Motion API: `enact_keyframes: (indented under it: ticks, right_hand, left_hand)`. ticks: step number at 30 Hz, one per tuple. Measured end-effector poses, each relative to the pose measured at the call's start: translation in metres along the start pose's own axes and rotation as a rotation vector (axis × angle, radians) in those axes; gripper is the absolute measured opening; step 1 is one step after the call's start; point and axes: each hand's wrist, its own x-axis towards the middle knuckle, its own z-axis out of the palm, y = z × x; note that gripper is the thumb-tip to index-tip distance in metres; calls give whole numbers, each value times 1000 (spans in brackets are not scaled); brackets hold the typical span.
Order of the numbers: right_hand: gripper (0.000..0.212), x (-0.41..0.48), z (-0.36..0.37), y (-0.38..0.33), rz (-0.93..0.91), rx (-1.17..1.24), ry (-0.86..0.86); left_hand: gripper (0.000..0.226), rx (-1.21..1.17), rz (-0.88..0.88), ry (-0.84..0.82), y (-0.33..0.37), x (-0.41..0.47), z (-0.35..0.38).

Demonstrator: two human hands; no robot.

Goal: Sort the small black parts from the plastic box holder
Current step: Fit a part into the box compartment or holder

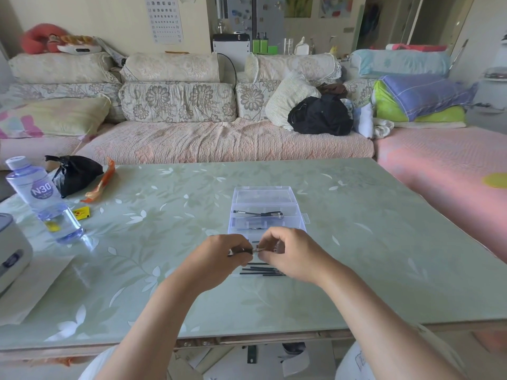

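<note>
Parts: we see slim black parts (pixel 260 270) lying at the near end of the plastic box (pixel 263 197).
Box: open, lid back, at the middle of the worktop (pixel 384 256).
Hands: our left hand (pixel 219 253) and right hand (pixel 293 253), fingers curled, each pinch one end of a small part (pixel 256 250).
Left edge: water bottle (pixel 41 198), black bag (pixel 75 174).

The left hand (pixel 219 256) and right hand (pixel 292 256) are bare, forearms too; white clothing (pixel 354 366) shows along the frame's bottom edge.
</note>
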Motion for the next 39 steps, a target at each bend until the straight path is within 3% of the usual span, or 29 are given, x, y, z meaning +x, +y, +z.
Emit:
enact_keyframes:
  ticks: [2, 7, 13, 18, 24, 29, 34, 39]
  right_hand:
    - [9, 0, 0, 1, -1, -5, -6]
    - [34, 1, 4, 7, 47, -29, -89]
    - [9, 0, 3, 5, 0, -19, -53]
    - [30, 3, 7, 7, 37, -28, -100]
    - [13, 2, 5, 6, 5, -22, -59]
    - [37, 4, 8, 8, 43, -43, -82]
    - [11, 2, 3, 7, 23, -33, -60]
    - [11, 2, 5, 6, 38, -80, -74]
  left_hand:
    - [7, 13, 6, -1, 0, 0, 0]
    - [5, 21, 12, 3, 1, 0, 2]
    - [5, 30, 13, 3, 0, 1, 2]
    - [5, 22, 21, 14, 0, 0, 3]
    - [7, 21, 6, 12, 0, 1, 3]
    - [6, 23, 3, 15, 0, 1, 5]
    - [7, 7, -1, 16, -1, 2, 6]
    - [7, 14, -3, 11, -2, 4, 8]
